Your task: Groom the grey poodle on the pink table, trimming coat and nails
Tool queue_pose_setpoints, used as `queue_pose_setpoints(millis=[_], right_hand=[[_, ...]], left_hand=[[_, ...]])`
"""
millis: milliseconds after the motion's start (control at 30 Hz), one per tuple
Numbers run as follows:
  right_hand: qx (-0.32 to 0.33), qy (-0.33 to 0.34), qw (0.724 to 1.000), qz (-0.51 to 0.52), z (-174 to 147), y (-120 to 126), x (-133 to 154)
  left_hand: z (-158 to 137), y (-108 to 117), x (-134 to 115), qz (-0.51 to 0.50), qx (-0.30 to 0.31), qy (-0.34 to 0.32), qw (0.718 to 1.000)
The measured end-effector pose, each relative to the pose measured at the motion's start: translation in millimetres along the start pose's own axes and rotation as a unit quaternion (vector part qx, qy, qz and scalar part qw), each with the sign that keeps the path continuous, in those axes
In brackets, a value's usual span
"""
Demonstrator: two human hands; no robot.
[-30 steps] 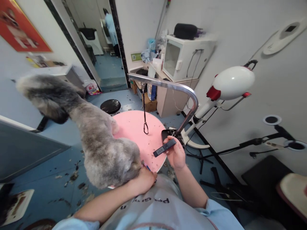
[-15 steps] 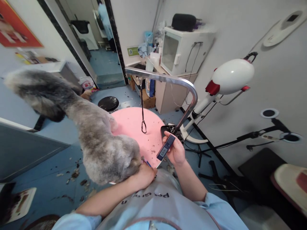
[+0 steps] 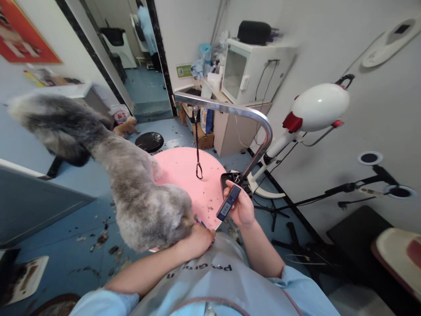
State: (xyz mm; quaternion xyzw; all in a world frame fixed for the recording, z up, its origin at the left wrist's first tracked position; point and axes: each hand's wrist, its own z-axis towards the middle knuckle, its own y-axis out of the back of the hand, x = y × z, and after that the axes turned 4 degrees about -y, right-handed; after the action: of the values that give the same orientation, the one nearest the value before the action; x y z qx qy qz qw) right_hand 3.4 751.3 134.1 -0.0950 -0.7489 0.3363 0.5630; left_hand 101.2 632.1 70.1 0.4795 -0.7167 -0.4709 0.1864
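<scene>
A grey, close-clipped dog [image 3: 131,175] stands on the round pink table [image 3: 177,160], its rear toward me and its head at the far left. My left hand [image 3: 200,239] lies against its hindquarters, fingers curled round a slim blue-purple tool [image 3: 201,223] with a metallic end; most of the tool is hidden, so its kind is unclear. Raised over the table's right edge, my right hand [image 3: 241,208] is closed on a dark, flat rectangular block [image 3: 228,203] with a printed label, possibly a battery pack.
A curved metal arm [image 3: 230,106] spans the table, with a black loop [image 3: 199,170] hanging from it. A black tray [image 3: 226,177] adjoins the table. Beyond are a small tan dog [image 3: 126,127], a black-topped stool [image 3: 149,141], a white dryer [image 3: 320,107] and a person [image 3: 147,30].
The small tan dog on the floor shows more fully, farther right. My view has shifted slightly. Both hands keep their holds, and the grey dog's pose looks nearly the same.
</scene>
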Motion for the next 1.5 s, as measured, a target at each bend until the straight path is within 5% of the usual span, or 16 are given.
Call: queue_pose_setpoints(millis=[167,700,1200,1500], right_hand=[[-0.003,-0.003,1.0,-0.009,0.6,0.8,0.2],[-0.006,-0.014,1.0,-0.012,0.8,3.7,-1.7],[0.011,-0.027,1.0,0.002,-0.4,1.8,-8.8],[0.003,-0.008,1.0,0.009,-1.2,1.1,-12.5]], left_hand=[[-4.5,12.3,-2.1,-0.001,0.009,0.005,1.0],[1.0,-14.0,4.5,0.031,-0.053,-0.021,0.998],[4.0,-21.4,4.8,0.028,-0.05,-0.02,0.998],[-4.3,-6.4,1.3,0.023,-0.03,-0.016,0.999]])
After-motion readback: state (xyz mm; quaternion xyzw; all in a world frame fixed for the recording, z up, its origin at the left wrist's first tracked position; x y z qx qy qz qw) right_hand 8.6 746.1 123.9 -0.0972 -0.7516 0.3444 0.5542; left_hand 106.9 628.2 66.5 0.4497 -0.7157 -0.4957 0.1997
